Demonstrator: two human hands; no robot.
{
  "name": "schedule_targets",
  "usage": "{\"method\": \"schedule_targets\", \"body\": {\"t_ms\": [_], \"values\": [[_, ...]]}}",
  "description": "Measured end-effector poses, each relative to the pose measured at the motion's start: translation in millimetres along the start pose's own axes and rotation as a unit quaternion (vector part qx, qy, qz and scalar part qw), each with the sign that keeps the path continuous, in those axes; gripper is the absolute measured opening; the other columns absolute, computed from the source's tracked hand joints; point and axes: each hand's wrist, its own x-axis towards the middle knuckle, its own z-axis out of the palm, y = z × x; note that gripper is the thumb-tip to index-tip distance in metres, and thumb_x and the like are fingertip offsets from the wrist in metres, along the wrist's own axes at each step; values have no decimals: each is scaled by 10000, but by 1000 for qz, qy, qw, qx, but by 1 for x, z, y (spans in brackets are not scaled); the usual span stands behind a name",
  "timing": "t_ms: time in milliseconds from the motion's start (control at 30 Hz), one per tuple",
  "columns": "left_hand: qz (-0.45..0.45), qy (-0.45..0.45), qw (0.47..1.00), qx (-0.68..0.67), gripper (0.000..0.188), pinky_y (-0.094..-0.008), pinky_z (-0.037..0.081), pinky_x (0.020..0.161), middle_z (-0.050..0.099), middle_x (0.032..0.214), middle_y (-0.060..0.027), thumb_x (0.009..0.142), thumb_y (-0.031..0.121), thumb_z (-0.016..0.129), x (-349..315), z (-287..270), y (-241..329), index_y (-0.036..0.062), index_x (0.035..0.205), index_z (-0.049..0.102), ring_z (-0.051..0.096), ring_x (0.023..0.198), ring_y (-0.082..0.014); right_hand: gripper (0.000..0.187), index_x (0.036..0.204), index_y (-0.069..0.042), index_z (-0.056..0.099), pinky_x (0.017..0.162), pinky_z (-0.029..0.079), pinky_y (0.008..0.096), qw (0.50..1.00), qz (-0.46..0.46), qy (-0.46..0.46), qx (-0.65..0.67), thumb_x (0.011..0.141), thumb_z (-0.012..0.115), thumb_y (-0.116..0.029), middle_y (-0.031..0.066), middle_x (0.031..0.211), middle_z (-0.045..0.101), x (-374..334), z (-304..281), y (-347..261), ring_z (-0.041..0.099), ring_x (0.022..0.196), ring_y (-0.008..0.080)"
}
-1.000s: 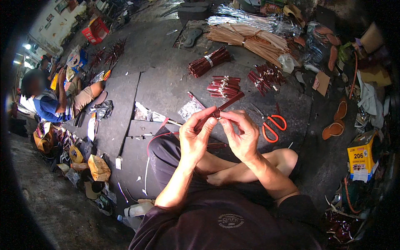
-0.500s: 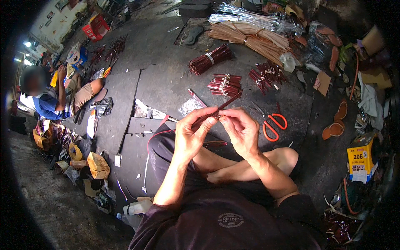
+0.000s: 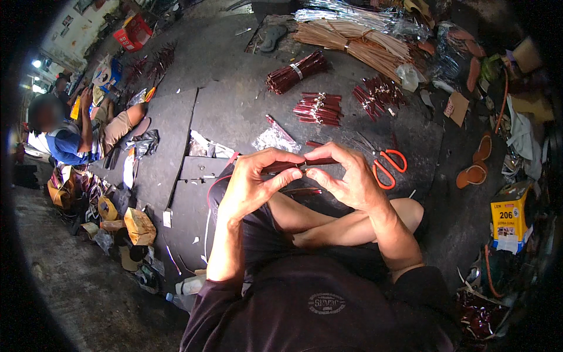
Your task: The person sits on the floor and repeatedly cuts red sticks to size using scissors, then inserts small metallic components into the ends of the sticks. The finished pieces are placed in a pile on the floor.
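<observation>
My left hand [image 3: 253, 180] and my right hand [image 3: 352, 176] meet above my crossed legs. Both pinch a dark red strap [image 3: 282, 166] that runs roughly level between them, partly hidden by the fingers. A tiny shiny piece, perhaps a buckle, shows at the fingertips. Just beyond lies a pile of short dark red straps [image 3: 305, 111] with metal fittings, and a second such pile [image 3: 375, 100] is to its right. Scissors with orange handles [image 3: 376, 170] rest beside my right hand. Near my left hand is a clear plastic bag [image 3: 271, 141].
A banded bundle of dark red strips [image 3: 281, 81] and a large sheaf of tan strips [image 3: 352, 47] lie farther off. Orange-brown soles [image 3: 472, 176] and a yellow box [image 3: 507, 214] are at right. Another person [image 3: 73, 141] sits at left, by a cluttered heap.
The strap has swung from pointing up and right to lying level. My hands have moved a little apart, with the fingers arched over it.
</observation>
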Motion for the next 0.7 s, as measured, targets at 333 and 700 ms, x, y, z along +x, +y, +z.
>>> {"method": "schedule_targets", "body": {"t_ms": [333, 700], "values": [[13, 115, 993, 9, 217, -273, 552, 776, 722, 931, -95, 814, 73, 759, -3, 16, -4, -9, 1002, 689, 693, 872, -150, 144, 919, -26, 642, 682, 512, 356, 998, -43, 54, -3, 808, 732, -52, 110, 859, 673, 0, 2, 4, 677, 785, 263], [45, 107, 992, 50, 144, -268, 545, 727, 698, 866, -84, 838, 23, 725, -5, 22, -13, -1, 963, 657, 681, 800, -143, 149, 941, -17, 622, 726, 522, 321, 995, 57, 15, 81, 842, 715, -76, 91, 885, 675, -5, 1, 1, 675, 835, 200]]}}
